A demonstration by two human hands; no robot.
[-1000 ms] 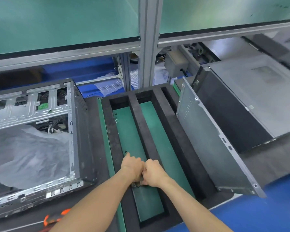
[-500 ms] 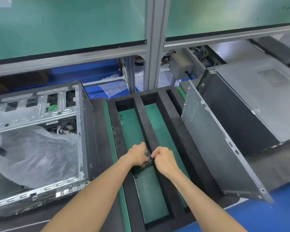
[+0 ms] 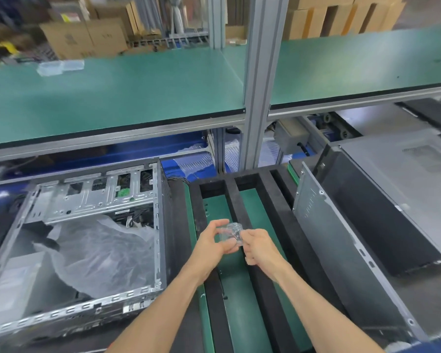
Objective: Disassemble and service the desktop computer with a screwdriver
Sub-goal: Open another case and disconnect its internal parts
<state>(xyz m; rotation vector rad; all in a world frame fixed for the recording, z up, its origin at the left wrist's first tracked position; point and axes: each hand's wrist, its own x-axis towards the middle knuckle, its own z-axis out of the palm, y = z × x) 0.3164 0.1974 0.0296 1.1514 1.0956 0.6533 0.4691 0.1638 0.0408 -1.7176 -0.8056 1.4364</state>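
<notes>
— Where are the hands, and what have they got?

— Both are raised over the black foam tray (image 3: 270,207) with green-floored slots. The left hand (image 3: 211,242) and the right hand (image 3: 259,247) pinch a small clear plastic bag (image 3: 233,233) between them, the left from the side with thumb and fingers curled about it, the right nipping its near edge. Something small and dark sits inside; I cannot tell what it is.

— And the computer?

— The opened computer case (image 3: 87,240) lies on its side on the desk (image 3: 178,329), left of the tray, its grey metal frame bare. A crumpled sheet of clear plastic film (image 3: 99,250) lies inside it. A detached grey side panel (image 3: 341,250) leans tilted at the tray's right edge, against a second, closed black case (image 3: 392,212).

— Any writing to read?

— None legible. There is a green spot on the drive cage that may be a label, and the cardboard boxes (image 3: 87,39) beyond the green upper shelf (image 3: 138,85) carry print too blurred to make out. A clear plastic box (image 3: 60,67) rests on that shelf.

— A screwdriver?

— I cannot make one out.
</notes>
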